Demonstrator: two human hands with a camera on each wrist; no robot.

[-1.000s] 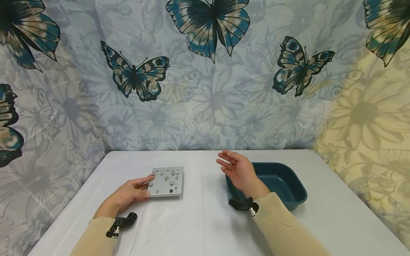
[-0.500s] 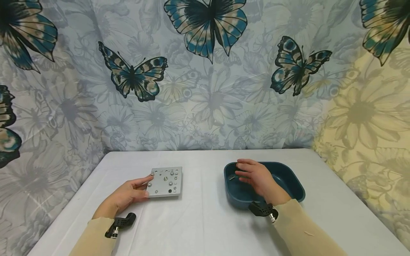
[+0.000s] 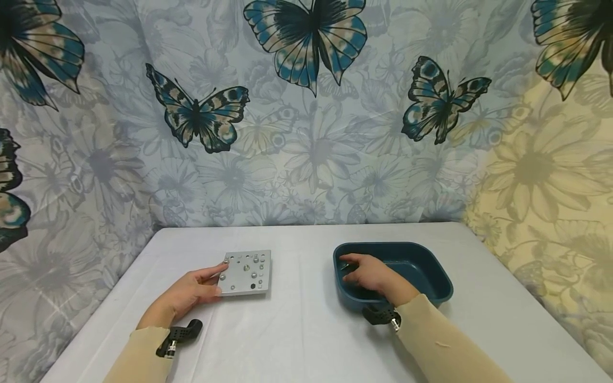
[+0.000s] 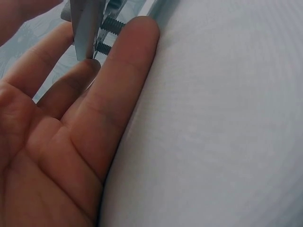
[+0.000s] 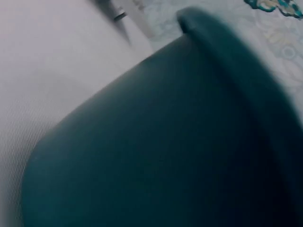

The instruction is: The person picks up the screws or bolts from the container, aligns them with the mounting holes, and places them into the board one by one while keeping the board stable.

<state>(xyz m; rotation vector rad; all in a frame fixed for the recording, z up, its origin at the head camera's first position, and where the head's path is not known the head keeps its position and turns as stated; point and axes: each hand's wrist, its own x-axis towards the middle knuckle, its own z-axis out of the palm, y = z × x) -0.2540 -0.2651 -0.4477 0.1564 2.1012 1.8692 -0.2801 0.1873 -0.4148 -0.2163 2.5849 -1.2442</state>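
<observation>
Two hands are at work on my screen. My left grip (image 3: 184,293) holds the near left corner of the metal plate (image 3: 245,272), thumb on top and fingers (image 4: 124,71) under its edge beside the screws (image 4: 110,24). My right grip (image 3: 371,274) reaches inside the blue tub (image 3: 431,268), well to the plate's right on the table (image 3: 297,340); whether it holds anything, I cannot tell.

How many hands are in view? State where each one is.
2. The left hand holds the metal plate by its edge; the right hand reaches inside the teal basin.
</observation>
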